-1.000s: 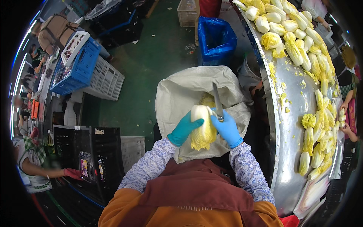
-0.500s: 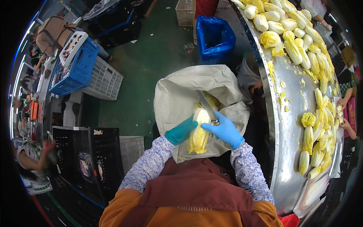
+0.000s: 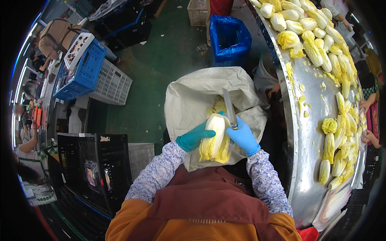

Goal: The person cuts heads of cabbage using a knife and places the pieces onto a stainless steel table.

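A pale napa cabbage (image 3: 216, 134) with yellow leaf tips toward me is gripped in my left hand (image 3: 196, 136), which wears a green glove. My right hand (image 3: 243, 135), gloved in blue, is closed round the handle of a knife (image 3: 229, 105). The blade points up and away, just right of the cabbage's pale end. Below both hands a white woven sack (image 3: 181, 105) gapes wide, and yellow leaves (image 3: 218, 105) lie inside it. Part of the right hand's fingers is hidden beside the cabbage.
To my right, a metal table (image 3: 304, 160) carries many napa cabbages (image 3: 317, 52) and leaf scraps. Ahead stand a blue-lined bin (image 3: 230, 40) and a white bucket (image 3: 265, 72). Black crates (image 3: 96, 168) and a blue crate (image 3: 82, 72) are on the left. Other people work on both sides.
The knife has swung more upright and shifted right, away from the cabbage's top. My right hand has moved slightly right. The left hand still holds the cabbage, now turned a little.
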Available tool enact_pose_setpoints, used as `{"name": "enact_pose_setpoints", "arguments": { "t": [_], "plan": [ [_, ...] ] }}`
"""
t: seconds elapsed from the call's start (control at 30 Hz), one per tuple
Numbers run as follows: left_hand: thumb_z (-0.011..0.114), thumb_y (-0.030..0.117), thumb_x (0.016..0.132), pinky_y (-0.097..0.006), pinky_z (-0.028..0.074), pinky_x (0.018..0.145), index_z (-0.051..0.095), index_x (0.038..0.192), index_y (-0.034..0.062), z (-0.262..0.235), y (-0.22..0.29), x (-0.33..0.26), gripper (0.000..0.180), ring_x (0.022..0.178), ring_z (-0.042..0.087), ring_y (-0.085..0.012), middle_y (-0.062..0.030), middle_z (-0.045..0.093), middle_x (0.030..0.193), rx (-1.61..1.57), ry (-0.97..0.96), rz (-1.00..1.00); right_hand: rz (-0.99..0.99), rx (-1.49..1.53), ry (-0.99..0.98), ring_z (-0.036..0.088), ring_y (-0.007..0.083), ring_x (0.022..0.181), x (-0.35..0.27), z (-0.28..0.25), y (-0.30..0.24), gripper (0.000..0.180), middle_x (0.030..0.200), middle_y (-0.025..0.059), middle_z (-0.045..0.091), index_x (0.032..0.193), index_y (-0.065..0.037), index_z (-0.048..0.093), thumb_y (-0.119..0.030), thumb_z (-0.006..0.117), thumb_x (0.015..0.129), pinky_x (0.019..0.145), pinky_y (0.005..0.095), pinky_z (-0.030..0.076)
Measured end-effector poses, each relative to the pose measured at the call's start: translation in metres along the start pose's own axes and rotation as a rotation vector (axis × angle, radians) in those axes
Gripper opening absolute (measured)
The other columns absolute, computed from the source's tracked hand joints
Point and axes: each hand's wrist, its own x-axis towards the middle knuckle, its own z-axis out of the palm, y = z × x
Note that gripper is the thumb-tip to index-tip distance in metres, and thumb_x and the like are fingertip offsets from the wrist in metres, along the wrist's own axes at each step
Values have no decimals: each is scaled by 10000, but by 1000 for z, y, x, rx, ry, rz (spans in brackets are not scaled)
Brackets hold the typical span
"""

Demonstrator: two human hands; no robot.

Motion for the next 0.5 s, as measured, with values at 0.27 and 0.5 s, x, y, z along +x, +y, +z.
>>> {"name": "enact_pose_setpoints", "arguments": {
  "t": [0.27, 0.5],
  "plan": [
    [597, 257, 915, -319, 454, 954, 400, 1348, 13, -1, -7, 9, 534, 1122, 544, -198, -111, 531, 1253, 129, 228, 31, -166, -218, 229, 587, 148, 625, 17, 5, 24, 403, 722, 82, 604, 1185, -25, 544, -128, 568, 796, 593, 306, 491],
    [580, 295, 928, -332, 521, 876, 401, 1341, 37, 2, 5, -2, 518, 1023, 607, -201, -120, 578, 1161, -376, 130, 12, -107, -479, 255, 580, 146, 649, 31, -17, 23, 624, 758, 68, 620, 1319, -41, 458, -296, 697, 802, 610, 305, 494]
  ]
}}
